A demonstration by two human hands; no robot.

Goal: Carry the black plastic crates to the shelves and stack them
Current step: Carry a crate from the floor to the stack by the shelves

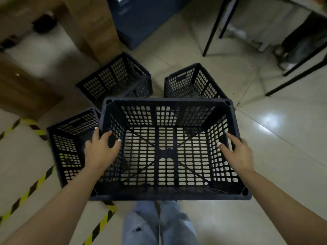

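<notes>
Your left hand (100,152) has its fingers (106,136) curled over the left rim of the black crate (166,152), gripping the side wall, with the thumb tip inside against the mesh. Your right hand (237,152) grips the right wall the same way, its fingers (230,138) laid along the inner mesh and over the rim. You hold the crate level and empty between both hands, in front of your jeans (159,225), above the tiled floor (274,156).

Three more black crates rest on the floor beyond it: a left crate (69,149) just beside your left hand, a far left crate (116,78) and a far right crate (192,82). Yellow-and-black tape (37,184) crosses the floor at the left.
</notes>
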